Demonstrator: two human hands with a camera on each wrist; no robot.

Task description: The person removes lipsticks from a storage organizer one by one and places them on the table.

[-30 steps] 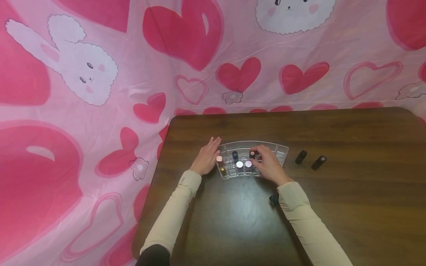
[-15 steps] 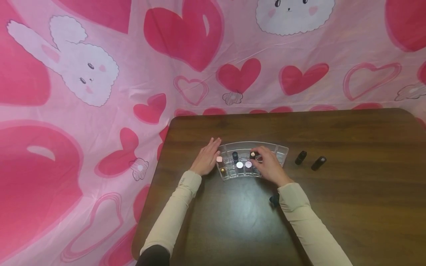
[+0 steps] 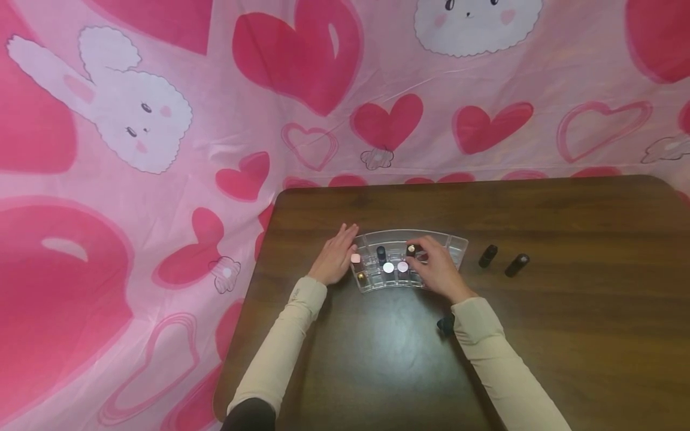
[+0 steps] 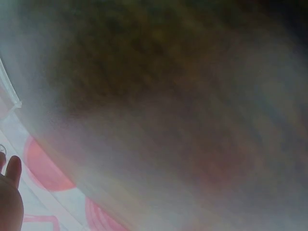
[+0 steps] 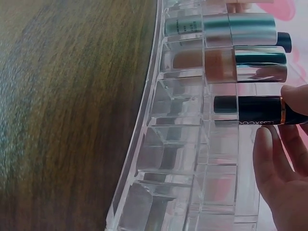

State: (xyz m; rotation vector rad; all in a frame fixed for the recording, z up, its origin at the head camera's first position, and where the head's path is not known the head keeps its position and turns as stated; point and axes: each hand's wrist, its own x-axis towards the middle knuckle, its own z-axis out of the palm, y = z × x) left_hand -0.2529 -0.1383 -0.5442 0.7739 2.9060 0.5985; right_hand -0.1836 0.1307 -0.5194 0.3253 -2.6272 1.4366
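Note:
A clear curved organizer (image 3: 404,231) with several compartments stands on the table. My right hand (image 3: 438,274) pinches a black lipstick tube (image 5: 260,109) with a gold band between thumb and fingers. The tube's lower end is inside a back-row compartment in the right wrist view. My left hand (image 3: 334,257) lies with straight fingers along the organizer's left end. In front of the lipstick are a lilac-topped tube (image 3: 402,267) and a white-topped tube (image 3: 388,267). A dark tube (image 3: 381,254) stands behind them. At the left end are a pink-capped tube (image 3: 356,258) and a gold-topped one (image 3: 362,277).
Two black tubes, a nearer one (image 3: 487,255) and a farther one (image 3: 517,265), are on the table (image 3: 593,299) right of the organizer. Beside my right cuff lies a black object (image 3: 445,325), partly covered by the sleeve. A pink heart-print cloth (image 3: 323,54) hangs behind the table.
The top of the lipstick has shifted very slightly to the right in my right hand's grip. My left hand stays at the organizer's left end.

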